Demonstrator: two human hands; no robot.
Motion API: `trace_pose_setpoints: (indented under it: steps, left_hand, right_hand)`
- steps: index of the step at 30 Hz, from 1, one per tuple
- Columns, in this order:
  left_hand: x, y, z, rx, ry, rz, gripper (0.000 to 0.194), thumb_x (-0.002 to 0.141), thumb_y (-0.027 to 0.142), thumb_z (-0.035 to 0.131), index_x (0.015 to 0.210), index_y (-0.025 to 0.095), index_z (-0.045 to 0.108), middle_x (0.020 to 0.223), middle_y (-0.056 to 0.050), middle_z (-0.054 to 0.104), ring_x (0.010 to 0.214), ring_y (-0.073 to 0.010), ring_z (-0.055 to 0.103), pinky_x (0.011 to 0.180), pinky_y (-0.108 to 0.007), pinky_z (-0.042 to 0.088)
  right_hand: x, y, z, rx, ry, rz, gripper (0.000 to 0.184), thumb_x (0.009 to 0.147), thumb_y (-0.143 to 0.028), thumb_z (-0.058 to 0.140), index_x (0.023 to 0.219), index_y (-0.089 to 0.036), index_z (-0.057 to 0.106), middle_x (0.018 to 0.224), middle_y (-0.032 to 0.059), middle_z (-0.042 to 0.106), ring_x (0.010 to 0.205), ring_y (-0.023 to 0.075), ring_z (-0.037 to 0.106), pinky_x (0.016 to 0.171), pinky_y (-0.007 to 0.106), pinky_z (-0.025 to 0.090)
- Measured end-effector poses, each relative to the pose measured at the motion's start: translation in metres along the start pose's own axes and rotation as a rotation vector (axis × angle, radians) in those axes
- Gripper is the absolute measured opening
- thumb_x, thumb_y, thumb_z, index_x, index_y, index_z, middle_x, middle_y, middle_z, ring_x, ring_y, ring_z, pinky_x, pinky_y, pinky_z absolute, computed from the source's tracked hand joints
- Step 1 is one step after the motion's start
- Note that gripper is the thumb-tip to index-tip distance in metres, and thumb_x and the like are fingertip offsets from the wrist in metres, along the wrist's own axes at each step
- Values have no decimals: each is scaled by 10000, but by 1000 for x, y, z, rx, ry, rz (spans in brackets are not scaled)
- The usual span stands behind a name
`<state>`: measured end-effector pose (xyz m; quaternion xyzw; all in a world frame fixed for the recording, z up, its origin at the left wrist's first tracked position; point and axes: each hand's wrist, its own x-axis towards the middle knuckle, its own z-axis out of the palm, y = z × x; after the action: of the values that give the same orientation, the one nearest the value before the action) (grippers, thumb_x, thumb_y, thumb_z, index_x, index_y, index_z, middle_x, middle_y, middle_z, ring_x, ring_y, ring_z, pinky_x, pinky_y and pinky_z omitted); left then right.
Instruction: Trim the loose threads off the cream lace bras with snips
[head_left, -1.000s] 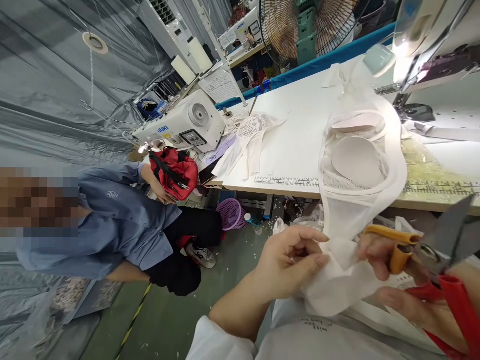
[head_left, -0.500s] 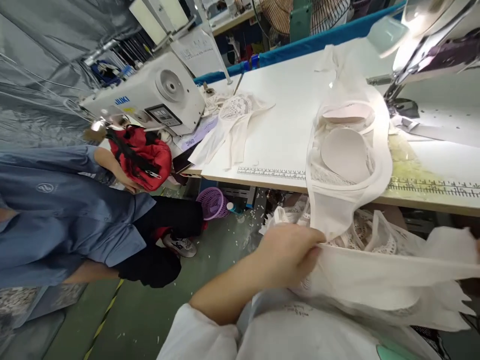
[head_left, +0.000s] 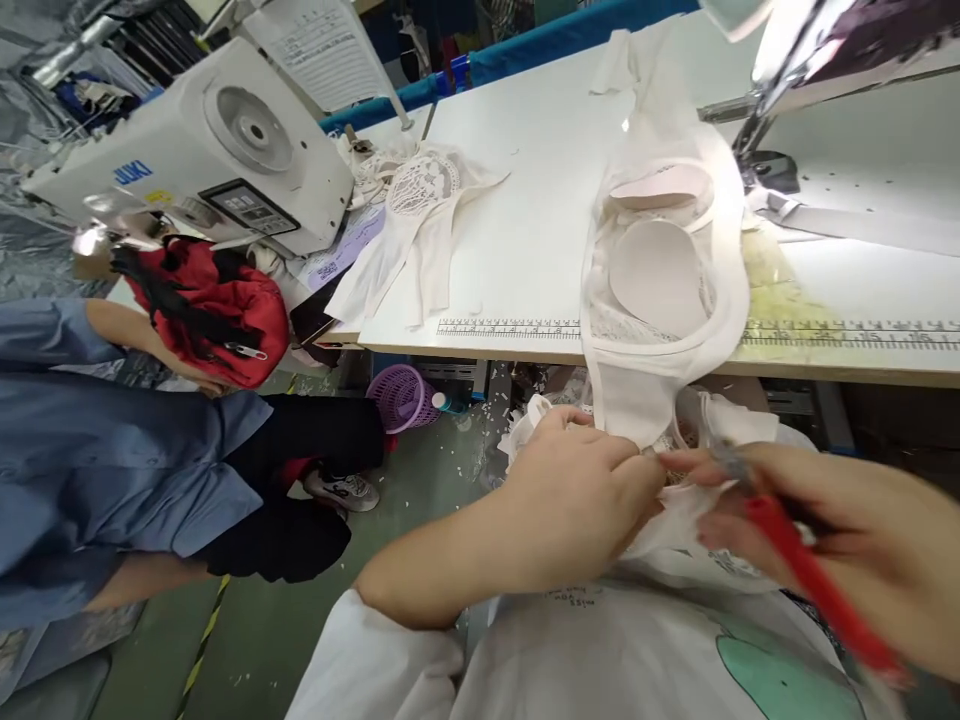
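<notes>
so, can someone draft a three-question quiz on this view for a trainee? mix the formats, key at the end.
1. Which hand holds the red-handled tool?
A) the left hand
B) the right hand
C) neither

2. True or false: the purple basket is lower than the white tabletop.

3. Fill in: the printed markings along the tabletop's near edge form a ____.

Key: 1: B. 2: true. 3: ruler.

Light: bright glare from the sewing-machine lamp (head_left: 791, 40), upper right
Floor (head_left: 397, 520): dimmer
Right hand (head_left: 847, 540): motion-blurred
Edges: wide-angle stretching
</notes>
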<state>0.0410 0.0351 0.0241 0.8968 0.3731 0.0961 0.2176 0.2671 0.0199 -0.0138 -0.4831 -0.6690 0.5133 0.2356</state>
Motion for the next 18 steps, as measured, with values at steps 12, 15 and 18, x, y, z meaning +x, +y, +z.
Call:
trace_pose_setpoints:
  steps: [12,15,18]
  left_hand:
    - [-41,-23,-36,32,196,7,202,820,72,505,977,195,539,820,1,674,777,-130,625,979,-367,419]
    - [-47,-24,-31,-139,288,101,180,835,90,510,965,213,528,789,2,683,748,-116,637,971,-349,450]
    - [-48,-22,-29,-221,268,165,143,879,141,475,963,222,556,791,-23,703,738,-123,649,988,-375,442]
  right_hand:
    - [14,-8,9,139,118,-191,185,821,-330,639,706,-212,554,650,-30,426,559,137,408,490,240,349]
    - [9,0,9,233,146,-92,207,786,-393,685,731,-221,584,713,-4,460,589,159,435,514,272,390]
    - [5,8,10,299,103,-31,235,761,-448,702,753,-239,595,752,3,444,608,173,424,552,299,425]
